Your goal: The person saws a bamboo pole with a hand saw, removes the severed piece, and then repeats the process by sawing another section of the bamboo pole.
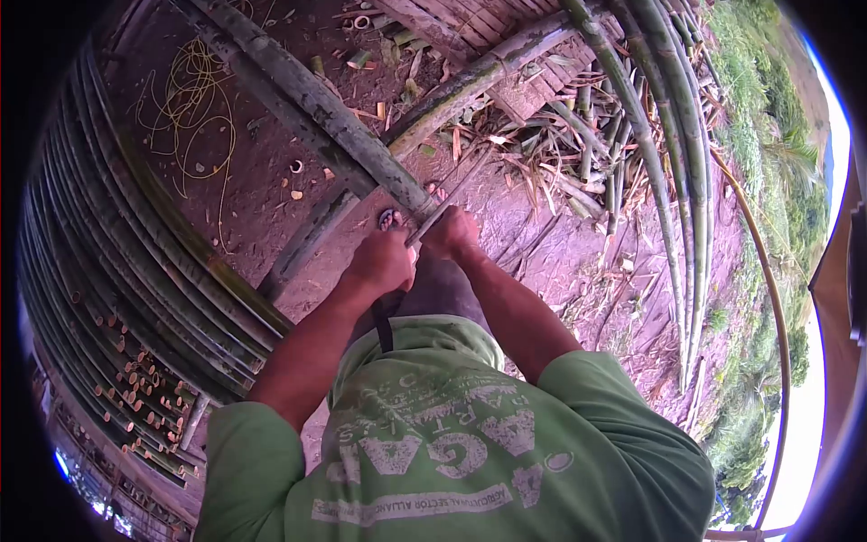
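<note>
Both fists are close together in front of my waist, at the near end of a long bamboo pole (348,126). A thin, pale, straight strip (428,227) runs between them across the pole's end; whether it is a blade or split bamboo I cannot make out. My left hand (384,260) is closed around the strip's lower end. Closed too, my right hand (452,233) grips it farther up, beside the pole's tip. The fingers partly hide what they hold. A dark strap (384,323) hangs below my left hand.
Stacked bamboo poles (135,244) fill the left side. Yellow cord (194,99) lies tangled on the dirt. A cross log (312,237) lies beneath the pole. Split scraps (569,149) are heaped ahead, and long green poles (668,117) lean at right.
</note>
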Demonstrator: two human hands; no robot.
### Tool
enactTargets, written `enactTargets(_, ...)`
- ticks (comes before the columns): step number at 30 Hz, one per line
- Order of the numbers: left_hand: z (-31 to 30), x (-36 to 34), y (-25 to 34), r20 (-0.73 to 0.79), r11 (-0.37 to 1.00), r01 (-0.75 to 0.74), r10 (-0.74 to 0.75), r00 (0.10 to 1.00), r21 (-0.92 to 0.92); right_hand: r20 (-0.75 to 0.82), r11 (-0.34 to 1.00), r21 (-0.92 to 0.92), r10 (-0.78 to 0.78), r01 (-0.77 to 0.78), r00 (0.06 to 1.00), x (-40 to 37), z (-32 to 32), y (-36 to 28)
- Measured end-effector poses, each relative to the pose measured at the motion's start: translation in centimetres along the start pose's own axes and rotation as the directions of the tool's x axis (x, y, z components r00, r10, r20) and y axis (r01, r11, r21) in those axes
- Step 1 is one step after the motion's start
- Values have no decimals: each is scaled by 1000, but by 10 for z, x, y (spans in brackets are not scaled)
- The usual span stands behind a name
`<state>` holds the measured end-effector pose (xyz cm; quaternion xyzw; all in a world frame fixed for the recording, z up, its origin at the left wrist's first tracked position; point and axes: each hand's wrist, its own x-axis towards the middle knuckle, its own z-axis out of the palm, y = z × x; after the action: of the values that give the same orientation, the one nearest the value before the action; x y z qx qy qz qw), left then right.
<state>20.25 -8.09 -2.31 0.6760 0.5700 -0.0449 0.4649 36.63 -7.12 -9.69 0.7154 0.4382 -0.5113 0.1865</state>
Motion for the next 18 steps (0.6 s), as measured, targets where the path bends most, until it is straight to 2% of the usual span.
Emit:
enactTargets(3, -8, -19, 3, -36, 1000, 6, -6, 999, -12, -83, 997, -35, -70, 67, 994, -17, -3, 1)
enactTargets(5, -28, -84, -10, -46, 999, 10, -8, 999, 43, -126, 991, -1, -131, 132, 983, -16, -12, -3)
enactTargets(7, -54, -142, -16, -27, 1000, -8, 9, 1000, 30, -63, 991, 12, -132, 133, 989, -10, -8, 3)
enactTargets(9, -51, -133, -18, -35, 999, -1, 2, 999, 32, -10, 992, 0, -125, 125, 992, 14, 0, 10)
enactTargets(10, -48, -124, -20, -45, 1000, 3, -1, 999, 30, -68, 987, 48, -147, 151, 987, 8, -3, 8)
enactTargets(12, -21, -39, -13, -21, 1000, 2, -2, 1000, -13, -194, 967, 142, -181, 210, 964, -7, -3, 5)
enactTargets(13, -8, -3, 1, 1, 1000, 2, -2, 1000, -6, -183, 982, 66, -161, 176, 970, 6, 6, 13)
enactTargets(15, 23, 19, -6, -38, 1000, -13, 13, 999, 6, -136, 974, 109, -184, 200, 973, -10, -13, 13)
enactTargets(16, 9, 20, 4, -65, 999, -12, 14, 998, 36, -113, 962, 147, -214, 230, 970, -15, -19, 6)
enactTargets(17, -8, -11, 7, -49, 998, -47, 45, 998, -32, -176, 950, 51, -295, 307, 939, 24, 9, 25)
enactTargets(18, -24, -41, 6, -52, 998, -56, 55, 997, -20, -234, 936, 28, -334, 350, 913, 32, 0, 24)
